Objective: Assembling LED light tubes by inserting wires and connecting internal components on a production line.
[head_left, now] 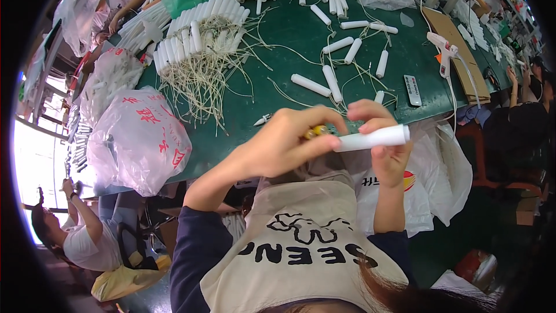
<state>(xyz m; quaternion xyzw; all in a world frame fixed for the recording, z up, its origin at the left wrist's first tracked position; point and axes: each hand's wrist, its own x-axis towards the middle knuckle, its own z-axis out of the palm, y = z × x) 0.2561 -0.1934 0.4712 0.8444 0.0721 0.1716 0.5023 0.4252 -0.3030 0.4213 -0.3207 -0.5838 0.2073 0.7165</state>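
A smooth white plastic tube (pixel 373 138) lies nearly level in my right hand (pixel 387 145), with the fingers curled above it and the thumb below. My left hand (pixel 284 142) is at the tube's left end, pinching a small yellow part (pixel 316 132) whose exact kind I cannot make out. Both hands are over the table's near edge. Beyond them, loose white tubes (pixel 311 84) with thin pale wires lie on the green table (pixel 231 139). A small pointed metal tool (pixel 262 120) rests just past my left hand.
Rows of white tubes (pixel 202 20) with tangled wires (pixel 197 84) fill the left back. A stuffed plastic bag (pixel 136 139) sits at the left edge. On the right are a grey-and-black slim box (pixel 412 90), a white glue gun (pixel 443 55) with cord, and cardboard (pixel 463 75). Other people sit nearby.
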